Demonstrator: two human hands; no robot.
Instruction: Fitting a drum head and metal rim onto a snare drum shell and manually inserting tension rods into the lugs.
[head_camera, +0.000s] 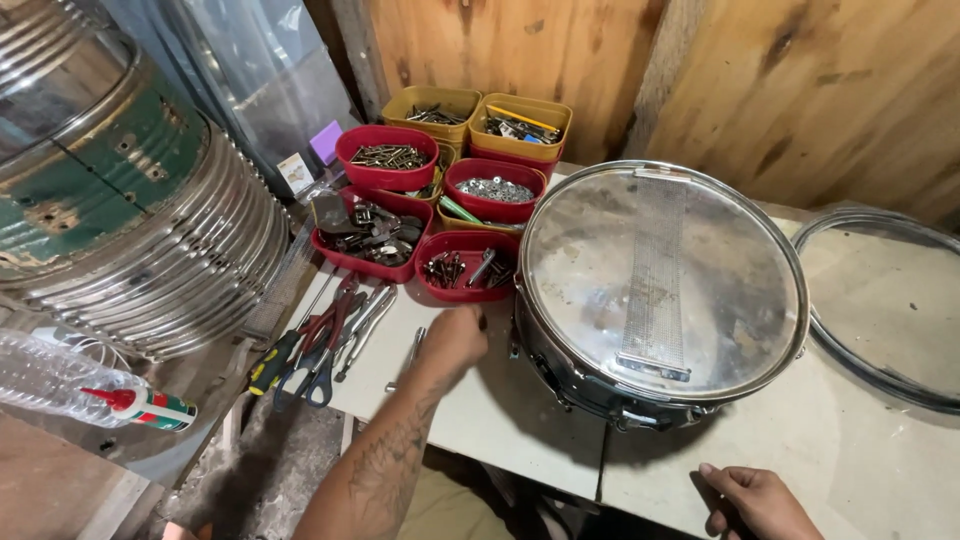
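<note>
A snare drum (660, 290) lies upside down on the white table (500, 410), its clear bottom skin and snare wires (655, 275) facing up. My left hand (455, 335) reaches forward just left of the drum, fingers curled near the front red tray of bolts (467, 268); whether it holds anything is hidden. A thin metal tool (408, 355) lies just left of that hand. My right hand (755, 500) rests on the table's front edge below the drum, fingers bent, holding nothing.
Red and yellow trays of screws, nuts and parts (440, 170) stand at the back. Pliers and wrenches (320, 345) lie at the table's left. A loose drum hoop with skin (885, 300) lies right. Stacked metal shells (130, 200) and a glue bottle (140, 405) sit left.
</note>
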